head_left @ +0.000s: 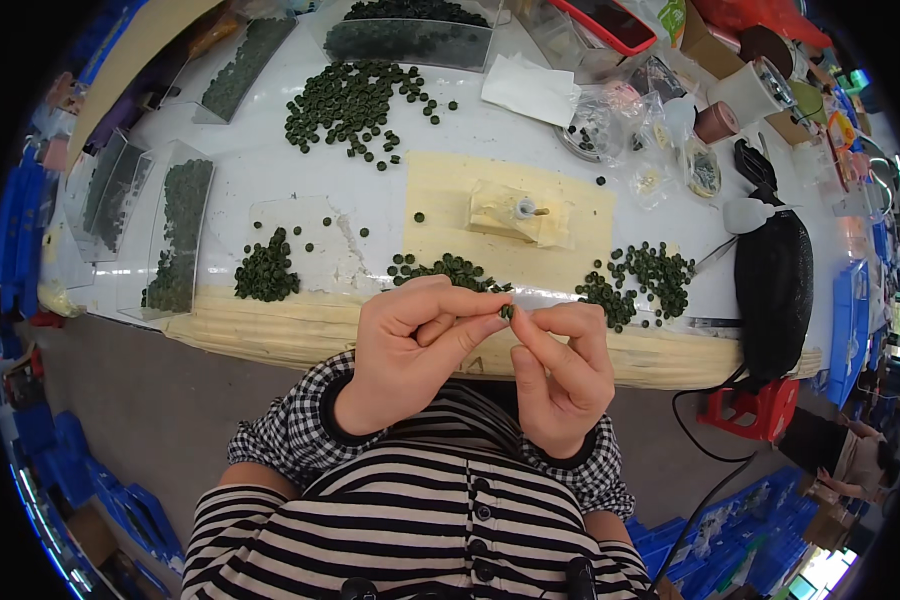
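Observation:
Just over the table's near edge, both hands meet at one small dark green round piece (507, 312). My left hand (410, 345) pinches it between thumb and forefinger. The fingertips of my right hand (568, 370) touch its other side, thumb and fingers bent; how much of the piece they grip is partly hidden. Behind the fingers lies a heap of like green pieces (453, 268). Another heap (660, 278) spreads to the right, and a smaller one (267, 268) sits to the left. Past the hands, a yellow-wrapped block (500, 212) with a small metal pin rests on a yellow sheet (435, 185).
A large pile of green pieces (345, 105) lies at the back, near clear bins (170, 235) holding more. White paper (530, 88), a red-edged phone (610, 22), plastic bags (650, 150) and a squeeze bottle (748, 215) are to the right. A black bag-like bundle (775, 290) lies at the table's right end.

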The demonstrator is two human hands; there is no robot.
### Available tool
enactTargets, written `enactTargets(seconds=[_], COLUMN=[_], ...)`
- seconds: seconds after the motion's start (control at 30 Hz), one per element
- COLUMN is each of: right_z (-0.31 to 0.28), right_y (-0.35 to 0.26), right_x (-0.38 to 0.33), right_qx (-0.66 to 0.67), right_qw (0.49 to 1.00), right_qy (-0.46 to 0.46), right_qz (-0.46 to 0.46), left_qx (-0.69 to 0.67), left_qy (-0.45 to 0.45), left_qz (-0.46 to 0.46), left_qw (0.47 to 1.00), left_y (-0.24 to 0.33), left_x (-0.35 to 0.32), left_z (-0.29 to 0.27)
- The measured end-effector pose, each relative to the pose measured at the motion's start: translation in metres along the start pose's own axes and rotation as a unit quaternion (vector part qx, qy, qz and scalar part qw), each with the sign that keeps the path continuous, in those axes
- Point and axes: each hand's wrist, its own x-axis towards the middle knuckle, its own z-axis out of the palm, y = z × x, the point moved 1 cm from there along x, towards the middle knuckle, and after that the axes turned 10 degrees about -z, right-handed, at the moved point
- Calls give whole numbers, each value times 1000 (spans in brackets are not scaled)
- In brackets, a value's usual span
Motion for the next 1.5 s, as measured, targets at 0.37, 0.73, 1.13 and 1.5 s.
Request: enactTargets(seconds=[0.37, 0.73, 1.13, 1.5], right_z=[-11, -9, -10, -7], right_y=[2, -1, -1, 0], right_x=[2, 1, 4, 1], right_qx=[88, 37, 21, 41], right_qw=[994, 998, 998, 998], right_qy=[-47, -43, -56, -33], right_qz=[37, 8, -15, 19], left_qx=[126, 162, 151, 160], left_qy=[-19, -27, -73, -47], left_qz=[100, 126, 114, 122], left_qw=[987, 978, 979, 978], left_y=[4, 8, 11, 7], left_x=[5, 7, 12, 12], left_z=[-8, -9, -14, -12])
